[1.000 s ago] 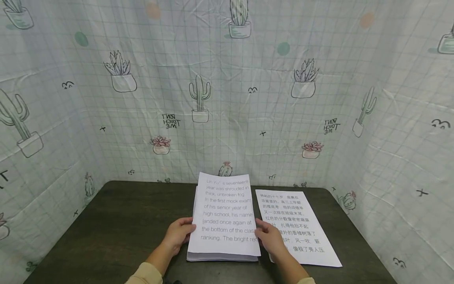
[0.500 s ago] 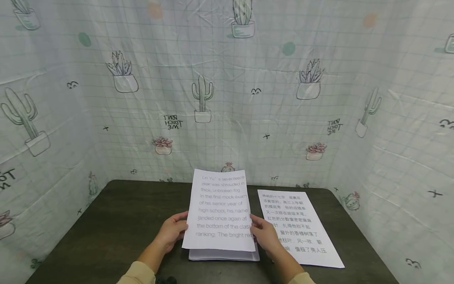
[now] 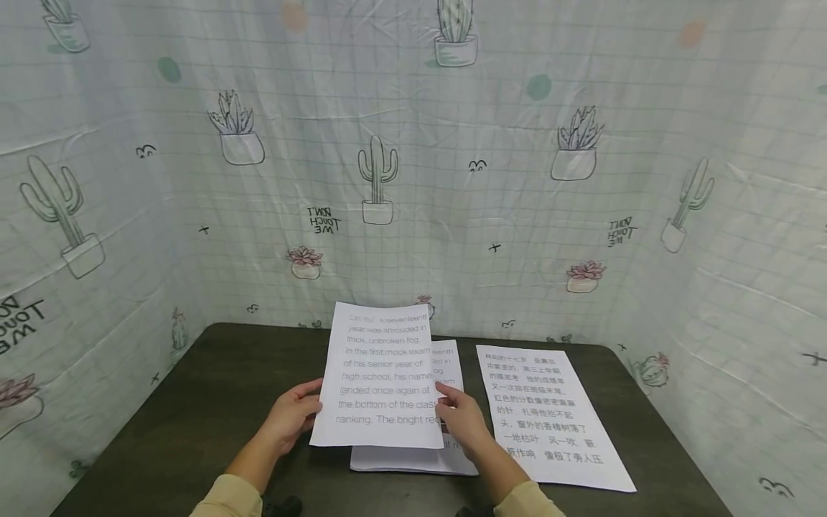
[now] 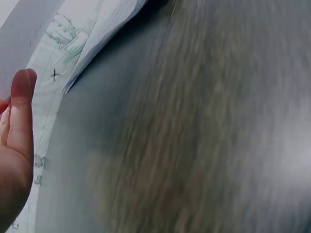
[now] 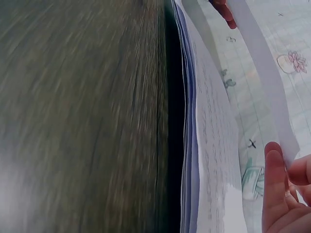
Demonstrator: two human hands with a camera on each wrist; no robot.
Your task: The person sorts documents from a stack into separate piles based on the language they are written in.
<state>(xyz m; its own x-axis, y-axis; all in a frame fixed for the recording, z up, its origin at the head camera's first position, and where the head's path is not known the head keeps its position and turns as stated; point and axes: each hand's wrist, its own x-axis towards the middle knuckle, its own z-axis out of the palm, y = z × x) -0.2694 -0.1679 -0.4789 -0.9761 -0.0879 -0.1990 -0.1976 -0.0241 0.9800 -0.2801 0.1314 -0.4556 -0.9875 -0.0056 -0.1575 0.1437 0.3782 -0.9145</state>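
A sheet of paper (image 3: 381,373) printed with large English text is held up by both hands, one at each side edge. My left hand (image 3: 292,415) pinches its left edge, thumb on the front. At the right edge my right hand (image 3: 465,418) pinches it the same way; in the right wrist view the sheet (image 5: 265,68) appears edge-on, clear above the pile. Below it lies a stack of paper (image 3: 413,460), its top page bearing similar English print and mostly covered by the raised sheet in the head view. Several layered edges of the stack (image 5: 189,145) show in the right wrist view.
A page with Chinese text (image 3: 552,416) lies on the dark wooden table (image 3: 213,402) to the right of the stack. Behind and at both sides hangs a pale curtain (image 3: 426,187) with cactus drawings. Small dark objects (image 3: 283,506) show at the table's near edge.
Both hands have lifted the English sheet off the stack and moved it left, uncovering the stack's right part and front edge. The head view has shifted slightly.
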